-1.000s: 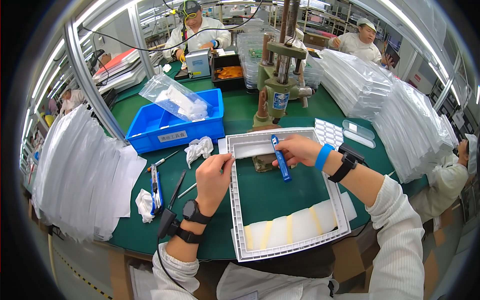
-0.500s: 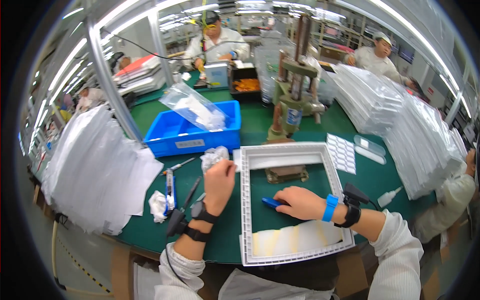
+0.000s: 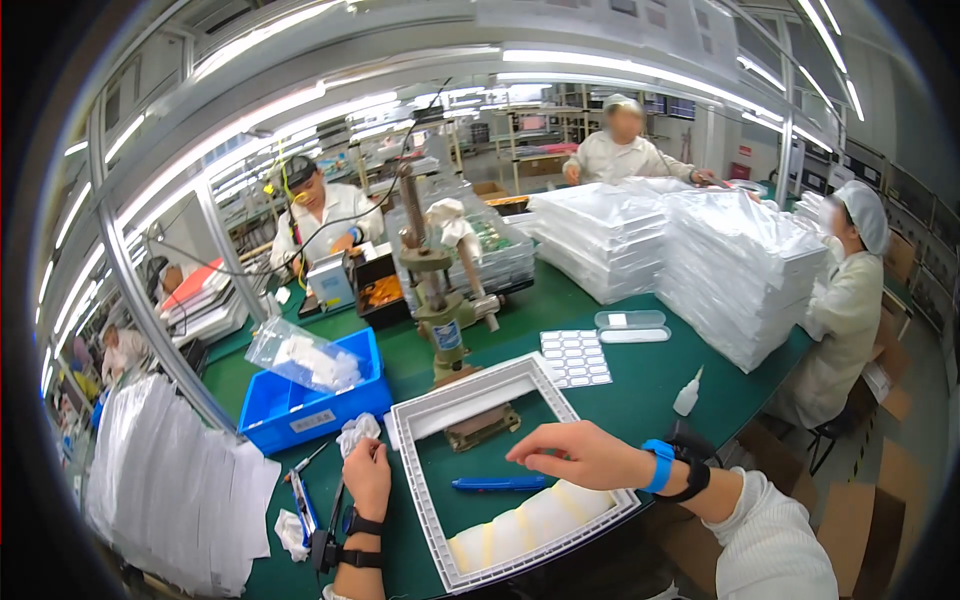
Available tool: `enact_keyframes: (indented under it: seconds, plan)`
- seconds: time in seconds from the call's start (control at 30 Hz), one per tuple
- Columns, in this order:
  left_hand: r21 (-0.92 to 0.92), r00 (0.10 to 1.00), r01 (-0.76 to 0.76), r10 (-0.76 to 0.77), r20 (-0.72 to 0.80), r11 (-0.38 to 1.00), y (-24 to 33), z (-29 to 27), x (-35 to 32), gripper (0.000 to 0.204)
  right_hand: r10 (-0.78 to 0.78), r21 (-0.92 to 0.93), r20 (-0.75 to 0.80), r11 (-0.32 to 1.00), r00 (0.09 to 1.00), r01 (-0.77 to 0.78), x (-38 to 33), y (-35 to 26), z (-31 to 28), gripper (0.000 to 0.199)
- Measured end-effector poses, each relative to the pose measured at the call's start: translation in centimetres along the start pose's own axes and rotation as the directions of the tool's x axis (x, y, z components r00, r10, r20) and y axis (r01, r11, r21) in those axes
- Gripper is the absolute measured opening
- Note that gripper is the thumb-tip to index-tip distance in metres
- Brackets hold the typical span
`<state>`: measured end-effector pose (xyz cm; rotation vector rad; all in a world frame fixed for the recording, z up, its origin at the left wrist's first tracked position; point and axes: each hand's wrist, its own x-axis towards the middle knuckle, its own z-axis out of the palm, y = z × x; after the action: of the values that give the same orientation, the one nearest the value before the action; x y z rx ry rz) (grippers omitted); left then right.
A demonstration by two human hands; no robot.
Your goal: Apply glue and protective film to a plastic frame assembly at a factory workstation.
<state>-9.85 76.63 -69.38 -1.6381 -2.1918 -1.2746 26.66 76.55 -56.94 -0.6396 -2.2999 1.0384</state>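
A white rectangular plastic frame lies on the green work surface. Inside its opening rests a blue pen-shaped tool, on the surface. My right hand hovers over the frame's right part, fingers stretched out, apart from the blue tool and holding nothing. A quilted white pad with yellowish strips lies along the frame's near side. To the left of the frame my left hand is closed, its fingers curled with nothing visible in them. Just beyond it sits crumpled white material.
A green press stands behind the frame. At left are a blue bin, a blue-handled cutter and stacked white sheets. A label sheet, a small bottle and wrapped stacks stand right. Co-workers sit around.
My right hand has let go of the blue tool and lifted off it. The left hand stays closed beside the frame. The view has swung to the right.
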Motion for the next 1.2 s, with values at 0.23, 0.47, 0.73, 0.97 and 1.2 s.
enact_keyframes:
  seconds: [0.23, 0.47, 0.73, 0.97, 1.2]
  plan:
    - [0.091, 1.000, -0.027, 0.027, -0.002, 0.996, -1.2, 0.7, -0.1, 0.012, 0.277, 0.404, -0.563, 0.914, 0.779, -0.033, -10.0, 3.0, -0.5, 0.019]
    - [0.077, 1.000, 0.003, -0.002, -0.015, 0.997, -2.8, 1.7, -0.3, 0.013, 0.626, 0.658, -0.728, 0.752, 0.280, 0.031, -23.9, 12.3, 8.9, 0.021]
    - [0.206, 1.000, 0.002, 0.001, -0.015, 0.978, -3.0, 1.5, -0.5, 0.013, 0.724, -0.303, -0.304, 0.543, 0.620, -0.783, -21.9, 19.8, 14.5, 0.041]
    - [0.087, 0.998, -0.053, 0.052, 0.020, 0.995, -2.6, 2.0, 0.0, 0.011, 0.231, -0.356, -0.369, 0.860, 0.900, -0.367, -21.7, 29.0, 15.2, 0.038]
    - [0.106, 0.993, -0.111, 0.105, 0.059, 0.988, -3.3, 1.8, 0.3, 0.011, 0.535, -0.516, 0.366, 0.798, 0.761, -0.313, -20.1, 12.6, 13.0, 0.028]
